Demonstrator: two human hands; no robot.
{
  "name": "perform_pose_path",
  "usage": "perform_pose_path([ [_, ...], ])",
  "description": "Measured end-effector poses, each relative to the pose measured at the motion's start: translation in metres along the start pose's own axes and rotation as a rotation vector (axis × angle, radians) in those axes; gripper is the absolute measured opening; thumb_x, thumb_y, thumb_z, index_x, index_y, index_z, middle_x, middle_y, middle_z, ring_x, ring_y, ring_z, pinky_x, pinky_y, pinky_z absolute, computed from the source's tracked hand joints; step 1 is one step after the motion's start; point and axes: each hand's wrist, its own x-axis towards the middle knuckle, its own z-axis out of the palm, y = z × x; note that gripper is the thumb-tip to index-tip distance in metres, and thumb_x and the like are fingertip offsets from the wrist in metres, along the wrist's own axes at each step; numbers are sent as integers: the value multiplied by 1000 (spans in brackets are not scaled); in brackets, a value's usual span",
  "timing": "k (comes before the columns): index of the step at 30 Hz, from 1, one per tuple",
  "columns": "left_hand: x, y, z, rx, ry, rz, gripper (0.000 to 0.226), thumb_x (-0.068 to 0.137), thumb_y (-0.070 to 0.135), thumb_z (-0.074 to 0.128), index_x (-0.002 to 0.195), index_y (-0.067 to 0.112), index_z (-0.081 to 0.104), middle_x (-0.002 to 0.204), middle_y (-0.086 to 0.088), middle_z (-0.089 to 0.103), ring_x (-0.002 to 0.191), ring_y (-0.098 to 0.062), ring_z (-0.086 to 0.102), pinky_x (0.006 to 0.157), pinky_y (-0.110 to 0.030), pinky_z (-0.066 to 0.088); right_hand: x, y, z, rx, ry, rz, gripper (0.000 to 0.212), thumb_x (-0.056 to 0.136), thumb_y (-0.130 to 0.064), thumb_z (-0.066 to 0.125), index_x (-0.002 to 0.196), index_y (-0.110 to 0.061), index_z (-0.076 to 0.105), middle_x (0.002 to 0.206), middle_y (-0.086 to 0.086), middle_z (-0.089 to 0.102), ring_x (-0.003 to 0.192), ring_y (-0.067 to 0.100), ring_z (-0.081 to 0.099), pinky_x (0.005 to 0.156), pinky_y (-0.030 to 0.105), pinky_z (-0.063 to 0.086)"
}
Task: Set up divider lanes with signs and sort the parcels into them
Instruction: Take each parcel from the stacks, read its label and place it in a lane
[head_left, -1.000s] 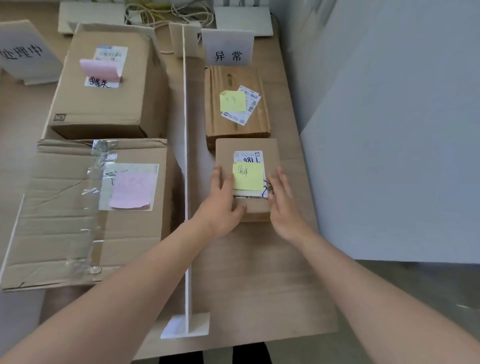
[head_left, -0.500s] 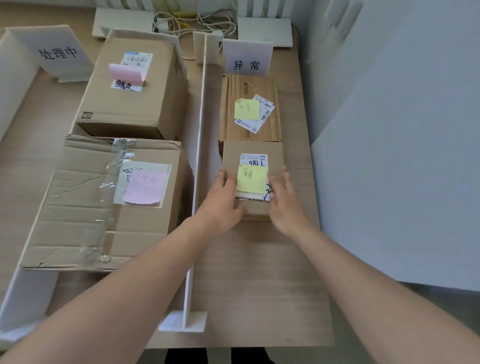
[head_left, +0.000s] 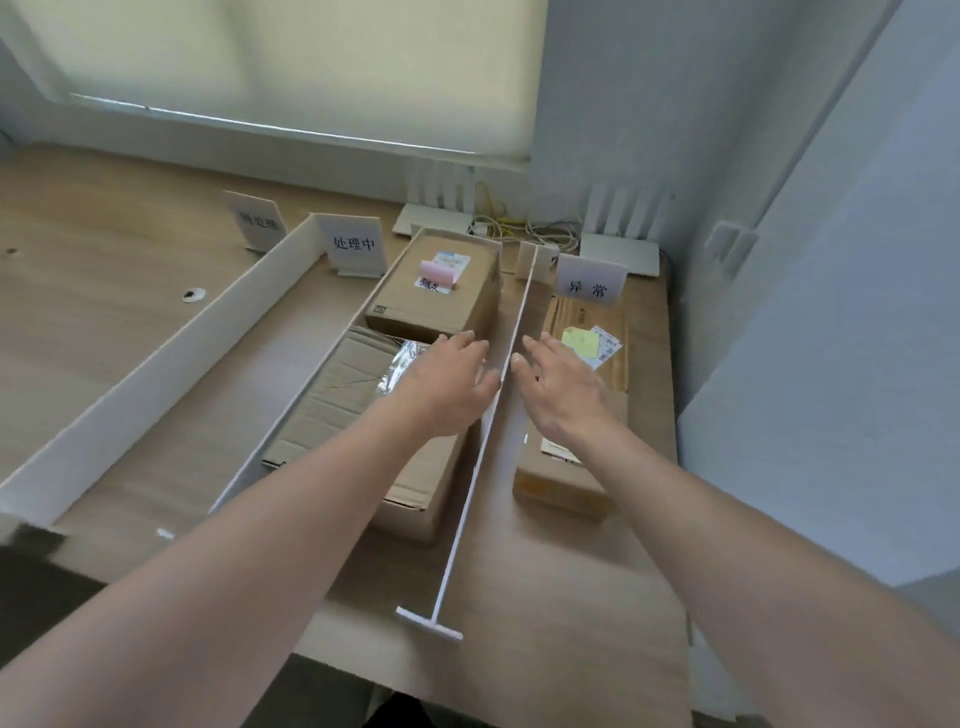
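Three white divider walls cross the wooden table, the right one (head_left: 485, 441) running between my hands. My left hand (head_left: 447, 379) hovers open over a flat taped carton (head_left: 322, 415) in the middle lane. Behind it stands a taller carton (head_left: 441, 291) with a pink note. My right hand (head_left: 561, 384) hovers open above a small parcel (head_left: 561, 473) in the right lane. Beyond lies another flat parcel (head_left: 613, 353) with a yellow note. White signs stand at the back: one on the right (head_left: 589, 283), one in the middle (head_left: 353, 249), one at left (head_left: 257, 221).
A grey partition (head_left: 831, 338) walls off the table's right side. Cables and white stands (head_left: 519, 228) lie at the back under the window. The left lane beyond the left divider wall (head_left: 156, 374) holds bare wood with a small hole (head_left: 193, 295).
Both hands have let go of the small parcel with the yellow note and lifted up and forward. The camera has tilted up, bringing the window and the left lane into view.
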Motion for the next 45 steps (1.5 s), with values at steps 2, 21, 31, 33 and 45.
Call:
perform_pose_path([
  [2, -19, -12, -29, 30, 78, -39, 49, 105, 38, 43, 144, 10, 50, 153, -13, 45, 142, -32, 40, 116, -43, 32, -1, -37, -13, -25, 14, -75, 64, 102, -62, 27, 156, -30, 40, 166, -2, 30, 153, 25, 28, 122, 48, 27],
  [21, -274, -276, -277, 224, 430, -316, 56, 105, 51, 38, 149, 17, 47, 159, -7, 39, 142, -31, 43, 116, -44, 37, -57, -457, 39, 0, 90, -554, 61, 102, -60, 34, 152, -26, 45, 166, -3, 32, 150, 22, 33, 120, 40, 31],
  [31, -376, -452, -362, 227, 515, -456, 64, 103, 56, 38, 158, 26, 31, 164, -1, 33, 145, -29, 40, 111, -53, 43, -70, -668, 132, 41, 36, -667, 59, 101, -57, 39, 148, -22, 49, 159, 0, 43, 143, 23, 43, 113, 38, 38],
  [33, -384, -490, -377, 230, 534, -489, 64, 103, 56, 39, 158, 26, 31, 163, 0, 34, 144, -29, 41, 111, -52, 43, -62, -706, 151, 43, 18, -696, 59, 101, -57, 40, 146, -21, 50, 156, 1, 45, 141, 24, 45, 111, 38, 40],
  [45, -379, -738, -431, 168, 554, -701, 56, 102, 54, 41, 152, 26, 42, 156, 1, 40, 139, -25, 45, 106, -47, 49, 49, -927, 306, 76, -163, -826, 51, 104, -54, 41, 131, -14, 57, 130, 9, 61, 110, 26, 59, 87, 37, 49],
])
